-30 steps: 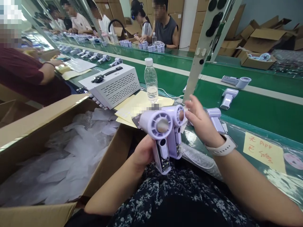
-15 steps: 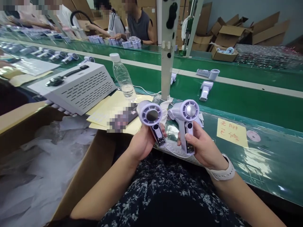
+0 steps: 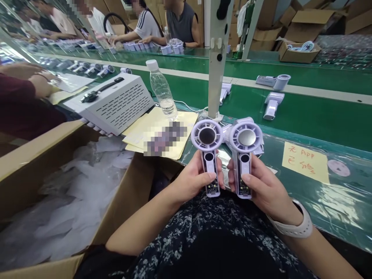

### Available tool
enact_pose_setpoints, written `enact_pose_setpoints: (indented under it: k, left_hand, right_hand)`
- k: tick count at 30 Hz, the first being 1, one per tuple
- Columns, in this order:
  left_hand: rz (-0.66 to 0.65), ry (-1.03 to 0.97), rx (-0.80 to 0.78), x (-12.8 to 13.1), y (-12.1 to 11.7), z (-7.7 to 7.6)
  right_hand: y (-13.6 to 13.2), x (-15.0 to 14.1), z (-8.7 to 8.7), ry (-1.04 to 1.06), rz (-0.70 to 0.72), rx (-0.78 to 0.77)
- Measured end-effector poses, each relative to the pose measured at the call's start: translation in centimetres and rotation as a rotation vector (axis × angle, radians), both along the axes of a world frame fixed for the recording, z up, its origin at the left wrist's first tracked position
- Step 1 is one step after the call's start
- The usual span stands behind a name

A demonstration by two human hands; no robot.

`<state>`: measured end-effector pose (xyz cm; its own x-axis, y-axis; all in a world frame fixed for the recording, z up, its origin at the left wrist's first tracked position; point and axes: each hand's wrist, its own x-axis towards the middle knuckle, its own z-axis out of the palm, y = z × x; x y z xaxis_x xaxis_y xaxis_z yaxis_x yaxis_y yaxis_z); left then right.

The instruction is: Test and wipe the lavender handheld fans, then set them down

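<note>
Two lavender handheld fans are held upright side by side in front of me, their round heads facing me. My left hand (image 3: 194, 176) is wrapped round the handle of the left fan (image 3: 207, 135), which has a dark centre disc. The right fan (image 3: 246, 138), with a silvery centre disc, is gripped by my right hand (image 3: 266, 186). Each thumb lies on the front of its handle, where an opening shows a circuit board. Behind the right fan another lavender fan (image 3: 228, 131) lies on the bench, partly hidden.
An open carton (image 3: 139, 170) of translucent bags stands at my left. A bottle (image 3: 162, 91), yellow papers (image 3: 136, 133) and a vented metal box (image 3: 116, 104) are beyond it. A metal post (image 3: 216, 77) rises ahead. Fans lie on the green conveyor (image 3: 314, 120). Several co-workers sit around.
Both fans have turned to face me more squarely and come closer together. My left thumb now presses on the front of the left fan's handle. The camera view has shifted left.
</note>
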<state>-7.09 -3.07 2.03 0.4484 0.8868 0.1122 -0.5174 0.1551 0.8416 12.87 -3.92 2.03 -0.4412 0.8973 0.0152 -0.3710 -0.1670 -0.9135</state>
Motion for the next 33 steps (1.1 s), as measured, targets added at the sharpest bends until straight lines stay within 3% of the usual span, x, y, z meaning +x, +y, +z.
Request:
enact_pose_setpoints:
  k: [3, 10, 17, 27, 33]
  left_hand:
    - [0.041, 0.004, -0.016, -0.1, 0.1, -0.1]
    - [-0.019, 0.003, -0.062, 0.0, 0.1, -0.4]
    - [-0.017, -0.004, 0.001, -0.1, 0.0, -0.7]
    - [0.187, 0.052, -0.194, 0.3, 1.1, -1.7]
    - [0.129, 0.058, -0.087, -0.1, 0.9, -1.6]
  right_hand:
    - [0.3, -0.5, -0.4, -0.042, -0.06, -0.002]
    - [0.4, -1.2, -0.5, 0.077, -0.024, -0.076]
    - [0.3, -0.8, -0.4, 0.03, 0.001, -0.046]
    - [0.2, -1.0, -1.0, -0.001, -0.091, -0.053]
    - [0.2, -0.8, -0.5, 0.022, -0.055, -0.129]
